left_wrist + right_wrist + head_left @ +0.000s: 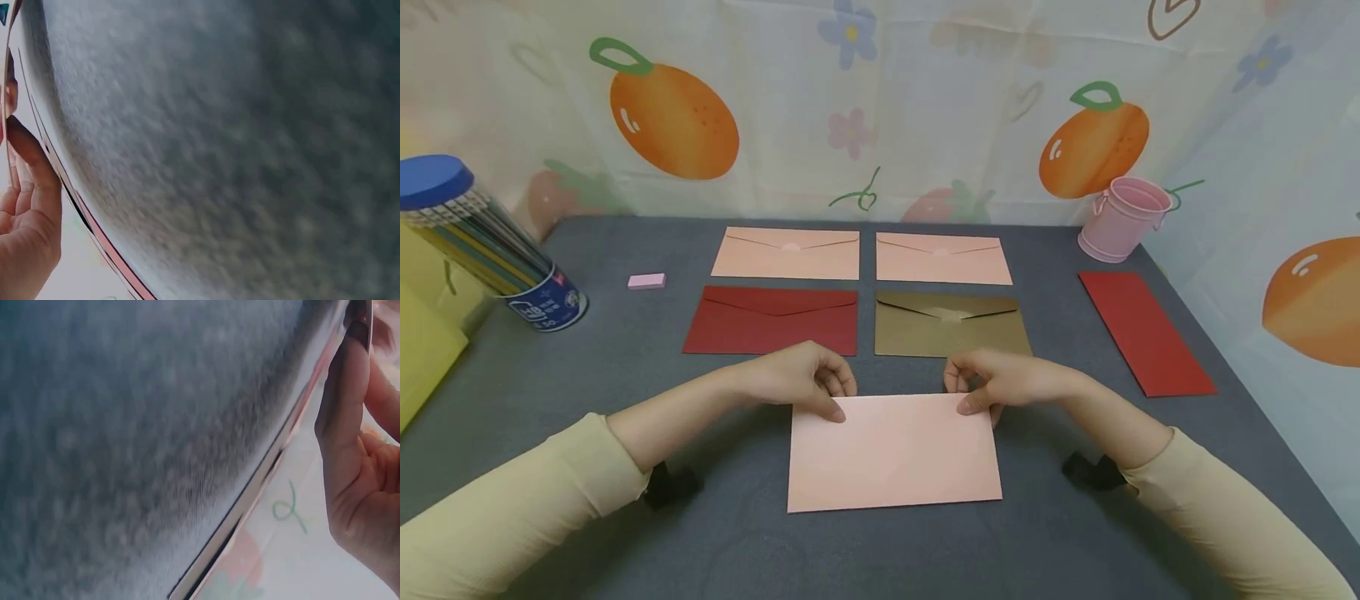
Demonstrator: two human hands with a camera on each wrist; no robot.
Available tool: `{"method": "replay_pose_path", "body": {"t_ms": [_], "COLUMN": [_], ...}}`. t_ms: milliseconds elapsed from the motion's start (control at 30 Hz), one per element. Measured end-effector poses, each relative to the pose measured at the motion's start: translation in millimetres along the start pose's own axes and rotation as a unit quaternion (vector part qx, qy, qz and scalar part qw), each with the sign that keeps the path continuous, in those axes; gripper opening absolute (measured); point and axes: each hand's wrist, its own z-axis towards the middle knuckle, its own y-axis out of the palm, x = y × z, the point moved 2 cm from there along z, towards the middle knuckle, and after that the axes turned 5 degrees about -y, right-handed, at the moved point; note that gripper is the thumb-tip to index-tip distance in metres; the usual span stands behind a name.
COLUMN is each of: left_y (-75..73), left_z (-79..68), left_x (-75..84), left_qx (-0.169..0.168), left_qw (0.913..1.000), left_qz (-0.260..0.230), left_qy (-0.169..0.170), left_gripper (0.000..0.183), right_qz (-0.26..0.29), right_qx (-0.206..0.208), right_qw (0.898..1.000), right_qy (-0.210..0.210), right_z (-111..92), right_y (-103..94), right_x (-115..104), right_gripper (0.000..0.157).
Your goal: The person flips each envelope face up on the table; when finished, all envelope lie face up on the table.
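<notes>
A plain pale pink envelope [895, 454] is held between both hands near the front of the table, its far edge toward the back. My left hand [801, 379] pinches its far left corner, thumb on top and fingers behind. At the far right corner my right hand [1007, 382] pinches it the same way. In the left wrist view the left hand [31, 212] shows at the edge with the envelope seen edge-on; the right wrist view shows the right hand [362, 444] gripping likewise. Just beyond lie a dark red envelope [775, 329] and a gold envelope [951, 333], flap sides up.
Two pale pink envelopes, a left one [786, 254] and a right one [943, 260], lie at the back. A red envelope [1146, 333] and a pink bucket [1112, 225] are at right. At left stand a pencil tub [542, 304] and a small pink block [647, 282].
</notes>
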Motion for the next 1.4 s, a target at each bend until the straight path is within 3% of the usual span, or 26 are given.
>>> {"method": "replay_pose_path", "body": {"t_ms": [367,533,967,1200,1400], "left_y": [-17.1,-21.2,-25.0,-30.5,-37.8], "left_z": [-0.8,-0.6,-0.4,-3.3,-5.3], "left_x": [-9.8,-8.9,-14.5,-12.7,-9.9], "left_qx": [0.02,0.039,0.075,0.111,0.133], "left_qw": [0.9917,0.9857,0.98,0.974,0.9649], "left_qz": [-0.119,-0.158,-0.182,-0.196,-0.226], "left_qy": [-0.044,-0.043,-0.028,-0.021,-0.017], "left_gripper": [0.033,0.024,0.024,0.02,0.016], "right_qz": [0.009,0.014,0.035,0.075,0.097], "right_qx": [0.036,0.06,0.116,0.175,0.193], "right_qw": [0.999,0.998,0.992,0.981,0.976], "right_qy": [0.018,0.025,0.039,0.036,0.029], "right_z": [-11.7,-17.3,-22.6,-22.3,-23.7], "right_y": [-27.9,-40.0,-51.5,-57.5,-60.0], "right_x": [7.7,12.8,19.1,23.0,25.2], "right_gripper": [0.02,0.023,0.028,0.031,0.029]}}
